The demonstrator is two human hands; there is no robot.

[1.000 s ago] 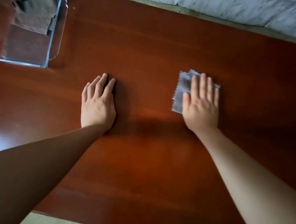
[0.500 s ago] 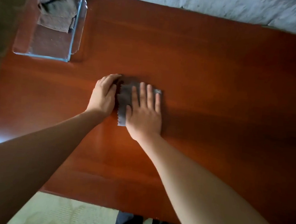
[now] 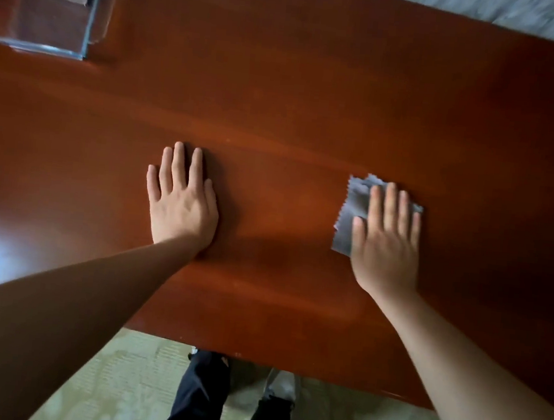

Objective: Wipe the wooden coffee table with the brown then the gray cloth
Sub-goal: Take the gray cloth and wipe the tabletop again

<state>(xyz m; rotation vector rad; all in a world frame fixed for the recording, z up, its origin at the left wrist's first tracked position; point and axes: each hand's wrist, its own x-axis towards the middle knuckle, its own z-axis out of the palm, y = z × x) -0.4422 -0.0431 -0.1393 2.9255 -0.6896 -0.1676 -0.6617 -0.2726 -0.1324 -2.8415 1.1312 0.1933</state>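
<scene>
Glossy wooden table (image 3: 313, 95), cloth (image 3: 353, 213).

Dim, warm light. A white glare patch sits on the glossy table (image 3: 313, 95) far to the left of the left hand (image 3: 181, 207), and a soft shadow hugs that hand's right side. Beyond it, the glass tray (image 3: 91, 22) is smeared by blur, and the frame edges bow.

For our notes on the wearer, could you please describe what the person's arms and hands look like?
The left hand and right hand are bare: no gloves, rings or watch show. The left forearm and right forearm are uncovered too, with no sleeve, bracelet or marking in view.
</scene>
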